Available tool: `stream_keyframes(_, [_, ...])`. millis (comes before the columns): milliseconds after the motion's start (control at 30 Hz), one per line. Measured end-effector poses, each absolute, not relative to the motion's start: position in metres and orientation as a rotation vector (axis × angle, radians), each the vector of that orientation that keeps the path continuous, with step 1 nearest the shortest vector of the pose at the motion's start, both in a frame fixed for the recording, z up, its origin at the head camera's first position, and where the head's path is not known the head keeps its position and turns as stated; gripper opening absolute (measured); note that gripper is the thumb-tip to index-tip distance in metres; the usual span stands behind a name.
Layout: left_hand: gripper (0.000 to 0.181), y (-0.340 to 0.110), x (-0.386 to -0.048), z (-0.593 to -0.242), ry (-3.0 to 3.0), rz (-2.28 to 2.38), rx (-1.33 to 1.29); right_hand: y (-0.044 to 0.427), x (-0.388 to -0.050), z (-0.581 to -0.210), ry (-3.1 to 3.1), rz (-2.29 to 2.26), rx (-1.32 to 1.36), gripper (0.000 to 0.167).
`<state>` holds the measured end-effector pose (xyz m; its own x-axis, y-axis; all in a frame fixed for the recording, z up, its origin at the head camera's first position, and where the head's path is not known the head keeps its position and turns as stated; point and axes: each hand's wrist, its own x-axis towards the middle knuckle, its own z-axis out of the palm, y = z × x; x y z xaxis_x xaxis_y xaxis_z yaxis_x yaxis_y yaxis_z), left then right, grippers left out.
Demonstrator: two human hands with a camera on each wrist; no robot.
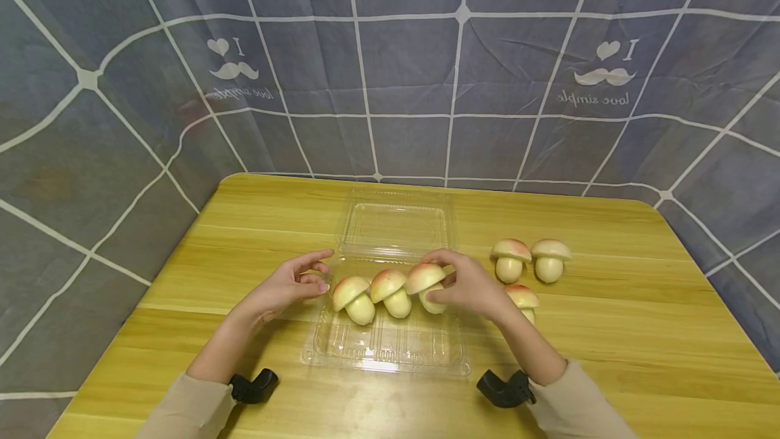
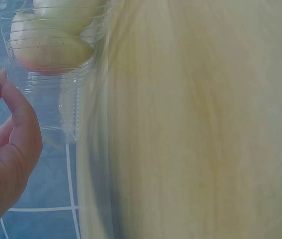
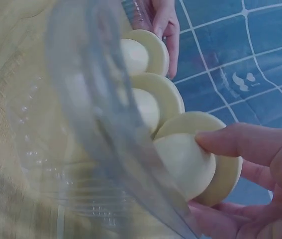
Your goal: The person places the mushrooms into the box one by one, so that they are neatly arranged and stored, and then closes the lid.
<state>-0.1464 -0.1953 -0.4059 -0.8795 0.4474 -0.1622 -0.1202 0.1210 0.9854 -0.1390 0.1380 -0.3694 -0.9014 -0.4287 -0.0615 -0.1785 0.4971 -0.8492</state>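
Mushroom model [image 1: 426,280], smooth, dome-capped, sits between thumb and fingers of the grasping right hand [image 1: 470,284], near the ribbed clear-plastic tray's [image 1: 420,352] right edge; left hand [image 1: 289,284], relaxed, beside left edge.

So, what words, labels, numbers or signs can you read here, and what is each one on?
"I" and "love simple", with heart and moustache, mirror-reversed: left print on the checked cloth.
"I" and "love simple", same signs, also mirror-reversed: right print on that cloth.
Right wrist view: moustache mark on the cloth; any lettering there is unreadable.
No readable text on the plastic container or mushroom-shaped pieces.
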Motion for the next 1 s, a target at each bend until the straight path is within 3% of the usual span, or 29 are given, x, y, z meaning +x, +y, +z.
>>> stream_keyframes(1000, [0.070, -0.195, -0.148, -0.407, 1.973, 1.798, 0.298, 0.118, -0.128, -0.377, 2.865, -1.040, -0.485, 0.042])
